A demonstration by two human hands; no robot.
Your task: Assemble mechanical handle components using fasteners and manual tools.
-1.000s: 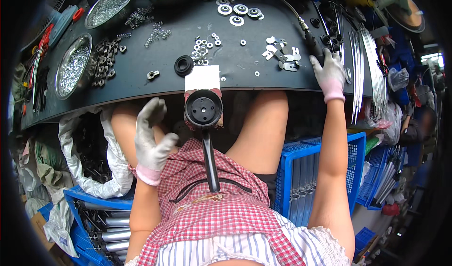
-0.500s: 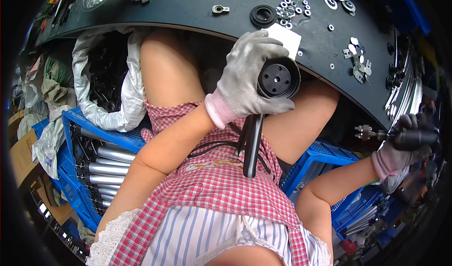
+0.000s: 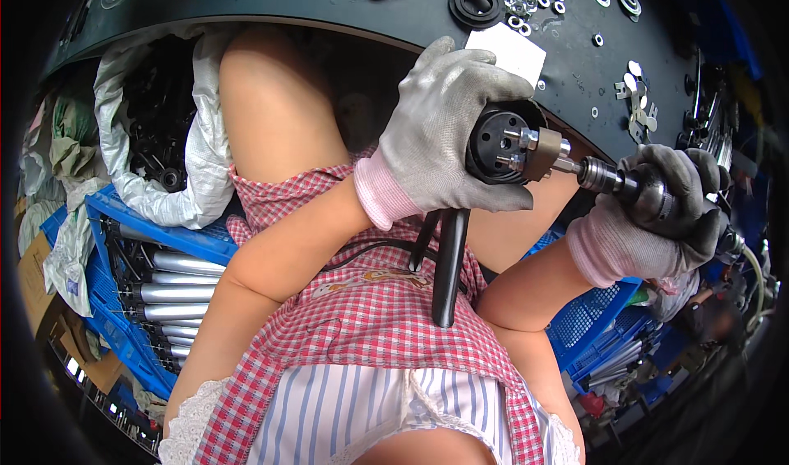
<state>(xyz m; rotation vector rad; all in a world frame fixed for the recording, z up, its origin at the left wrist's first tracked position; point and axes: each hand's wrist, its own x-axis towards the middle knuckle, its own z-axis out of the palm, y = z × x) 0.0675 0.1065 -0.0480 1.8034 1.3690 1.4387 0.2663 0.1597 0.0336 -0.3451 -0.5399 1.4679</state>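
Below the bench edge (image 3: 345, 17), over the lap, the left hand (image 3: 440, 132) is gripping a black round part (image 3: 497, 146), fingers closed around its rim, its face turned toward the right. The right hand (image 3: 649, 218) is wrapped fully around a driver (image 3: 633, 189), whose bit is meeting a brass nut (image 3: 542, 148) on that face. Good practice appears to be keeping the bit in line with the nut and bracing the part firmly against rotation. 1 black stem (image 3: 448, 263) is hanging below the part.
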